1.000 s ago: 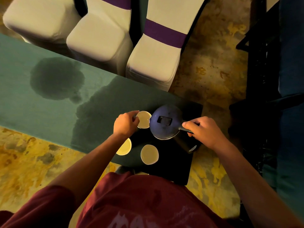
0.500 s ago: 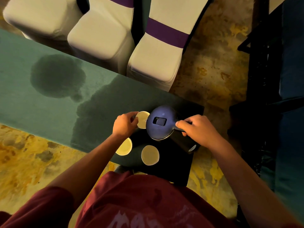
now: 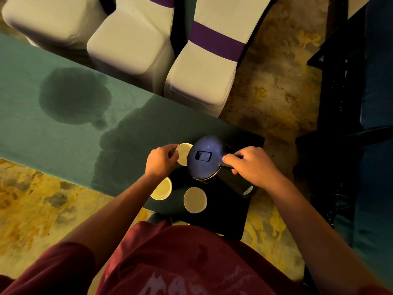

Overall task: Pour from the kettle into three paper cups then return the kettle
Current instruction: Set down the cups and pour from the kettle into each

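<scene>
A dark kettle (image 3: 205, 158) with a rounded lid is tilted to the left, its spout over the far paper cup (image 3: 183, 153). My right hand (image 3: 251, 166) grips its handle. My left hand (image 3: 161, 159) is closed around the side of that far cup. Two more paper cups stand nearer to me: one (image 3: 162, 189) partly under my left wrist, one (image 3: 195, 200) to its right. All three sit on the right end of the green table (image 3: 53, 133). Any stream of liquid is hidden by the kettle.
Large dark wet stains (image 3: 74, 96) spread over the green cloth left of the cups. Three white-covered chairs (image 3: 204, 75) stand across the table. A black mat or tray (image 3: 229, 218) lies under the cups and kettle at the table's end. Dark furniture (image 3: 350, 103) is at the right.
The kettle has moved left and tipped further toward the far cup, now covering part of its rim. My left hand stays on that cup.
</scene>
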Demonstrator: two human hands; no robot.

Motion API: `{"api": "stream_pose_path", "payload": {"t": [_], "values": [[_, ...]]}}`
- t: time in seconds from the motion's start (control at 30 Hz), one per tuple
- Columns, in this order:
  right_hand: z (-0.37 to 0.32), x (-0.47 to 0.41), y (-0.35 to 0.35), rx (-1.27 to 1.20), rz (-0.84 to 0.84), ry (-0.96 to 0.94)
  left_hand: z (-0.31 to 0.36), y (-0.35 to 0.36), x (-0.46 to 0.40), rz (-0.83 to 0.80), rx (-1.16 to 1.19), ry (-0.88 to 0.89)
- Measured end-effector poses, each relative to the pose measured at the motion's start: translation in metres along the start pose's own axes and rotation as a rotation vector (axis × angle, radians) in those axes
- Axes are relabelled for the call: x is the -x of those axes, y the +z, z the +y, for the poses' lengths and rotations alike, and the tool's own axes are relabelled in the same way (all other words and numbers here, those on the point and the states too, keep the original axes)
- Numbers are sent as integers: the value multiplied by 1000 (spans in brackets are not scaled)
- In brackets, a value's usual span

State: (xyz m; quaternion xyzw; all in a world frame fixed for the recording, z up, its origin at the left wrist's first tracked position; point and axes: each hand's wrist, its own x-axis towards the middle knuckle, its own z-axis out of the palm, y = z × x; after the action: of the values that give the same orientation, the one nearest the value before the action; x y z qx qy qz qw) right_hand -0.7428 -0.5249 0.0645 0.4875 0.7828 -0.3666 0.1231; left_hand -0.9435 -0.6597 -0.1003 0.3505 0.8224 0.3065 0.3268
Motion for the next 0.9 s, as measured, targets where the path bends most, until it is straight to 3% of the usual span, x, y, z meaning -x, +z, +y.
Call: {"api": "stream_pose_path", "payload": {"t": [0.9], "values": [[0, 0, -2, -39, -24, 38, 2, 1, 4, 3, 65, -22]]}}
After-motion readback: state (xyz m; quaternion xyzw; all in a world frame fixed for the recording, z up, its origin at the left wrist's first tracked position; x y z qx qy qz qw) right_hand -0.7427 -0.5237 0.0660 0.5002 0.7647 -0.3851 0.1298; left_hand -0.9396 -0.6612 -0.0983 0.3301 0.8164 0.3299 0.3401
